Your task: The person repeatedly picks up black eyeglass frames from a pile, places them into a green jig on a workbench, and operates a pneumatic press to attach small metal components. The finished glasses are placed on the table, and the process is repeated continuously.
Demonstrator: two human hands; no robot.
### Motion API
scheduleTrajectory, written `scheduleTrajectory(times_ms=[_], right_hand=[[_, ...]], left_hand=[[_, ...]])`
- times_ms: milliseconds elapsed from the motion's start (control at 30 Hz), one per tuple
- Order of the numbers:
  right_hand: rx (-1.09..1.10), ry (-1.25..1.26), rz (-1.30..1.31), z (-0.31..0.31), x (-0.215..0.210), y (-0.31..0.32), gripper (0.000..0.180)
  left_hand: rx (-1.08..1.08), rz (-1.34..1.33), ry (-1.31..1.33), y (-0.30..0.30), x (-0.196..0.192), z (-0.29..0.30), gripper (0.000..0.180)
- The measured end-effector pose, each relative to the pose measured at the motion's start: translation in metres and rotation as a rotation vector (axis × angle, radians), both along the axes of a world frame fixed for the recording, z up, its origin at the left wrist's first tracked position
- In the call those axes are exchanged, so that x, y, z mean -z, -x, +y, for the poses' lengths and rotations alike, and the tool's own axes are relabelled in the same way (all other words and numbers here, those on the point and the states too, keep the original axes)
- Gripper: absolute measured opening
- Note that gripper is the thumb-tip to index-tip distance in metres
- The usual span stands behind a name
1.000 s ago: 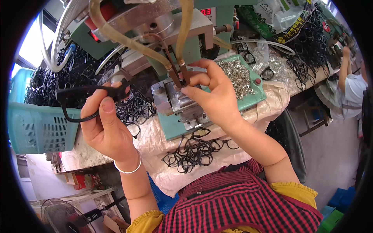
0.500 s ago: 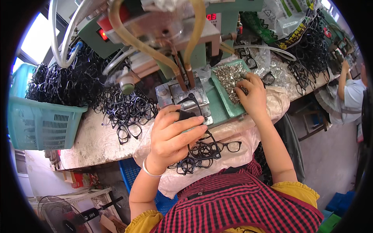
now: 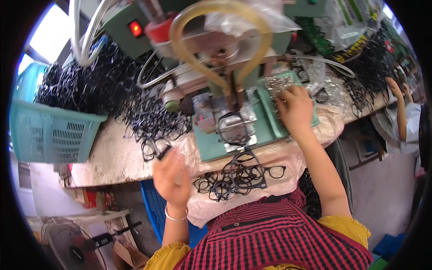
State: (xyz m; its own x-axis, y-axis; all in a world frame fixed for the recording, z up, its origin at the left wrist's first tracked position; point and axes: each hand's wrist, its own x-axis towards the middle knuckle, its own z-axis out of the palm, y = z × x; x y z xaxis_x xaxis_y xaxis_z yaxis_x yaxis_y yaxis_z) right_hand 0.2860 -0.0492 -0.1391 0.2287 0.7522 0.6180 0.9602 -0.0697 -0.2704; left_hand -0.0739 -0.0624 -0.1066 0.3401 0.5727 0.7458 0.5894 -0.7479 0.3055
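Observation:
A black eyeglass frame (image 3: 245,167) sits in the bench machine under its copper-coloured electrodes (image 3: 234,96), with one rim hanging toward me, and neither hand touches it. My left hand (image 3: 172,177) is lifted over the bench's front edge, near loose frames. It is smeared by motion, so its grip cannot be read; a black band shows at one finger. My right hand (image 3: 297,110) reaches into a green tray (image 3: 281,130) of small shiny metal parts (image 3: 279,84). Its fingers are curled down among them, and whatever they pinch is hidden.
Several black frames (image 3: 225,183) lie on the pink cloth before me. A larger heap of frames (image 3: 85,92) rises at left, behind a teal basket (image 3: 54,135). A pale hose (image 3: 177,31) loops above the machine. At far right a co-worker's arm (image 3: 398,103) shows.
My left hand has let go of the eyeglass frame and drawn back to the left; the frame stays in the machine. The right hand stays at the tray. The whole view has shifted slightly.

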Motion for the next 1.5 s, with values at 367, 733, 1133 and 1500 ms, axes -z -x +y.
scheduleTrajectory(times_ms=[367,733,1133,1500], right_hand=[[-0.191,-0.285,1.194,0.016,0.016,0.002,0.017],[0.072,-0.095,0.823,-0.043,-0.001,-0.004,0.014],[-0.485,-0.271,0.763,-0.001,-0.06,0.074,0.02],[-0.624,-0.163,1.394,-0.004,-0.08,0.102,0.047]], left_hand=[[-0.363,-0.355,0.409,0.087,-0.011,0.087,0.009],[-0.811,0.245,0.025,0.054,0.036,0.235,0.014],[-0.772,0.794,0.364,0.077,-0.004,0.223,0.026],[0.285,-0.941,0.251,0.007,-0.063,0.089,0.023]])
